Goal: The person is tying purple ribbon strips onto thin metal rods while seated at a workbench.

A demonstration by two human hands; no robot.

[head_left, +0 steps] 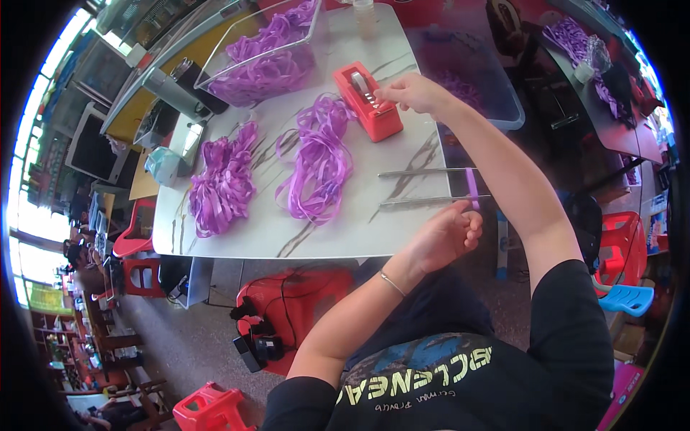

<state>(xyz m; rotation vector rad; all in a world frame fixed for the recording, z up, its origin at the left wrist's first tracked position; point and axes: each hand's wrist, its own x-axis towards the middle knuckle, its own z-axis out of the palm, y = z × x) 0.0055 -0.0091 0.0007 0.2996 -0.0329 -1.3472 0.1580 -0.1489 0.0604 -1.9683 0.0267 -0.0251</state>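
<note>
My right hand [417,95] reaches over the table to a red tape dispenser [379,123]. Its thumb and forefinger pinch at the dispenser's cutting end, on the tape, whose clear strip is hard to see. Two parallel metal rods [424,172] stick out past the table's right side. A narrow purple ribbon [471,183] spans them. Just below the nearer rod, my left hand [447,238] is closed with curled fingers, its thumb side against the ribbon's lower end. Left of the dispenser lies a loose bundle of purple ribbon loops [316,161], with a denser ribbon bundle [224,179] farther left.
A clear bin [260,54] full of purple ribbon stands at the table's far left, beside a dark bottle [198,82]. Another clear tub [503,118] sits beyond the right edge. Under the table's front, a red stool [287,302] carries cables and chargers.
</note>
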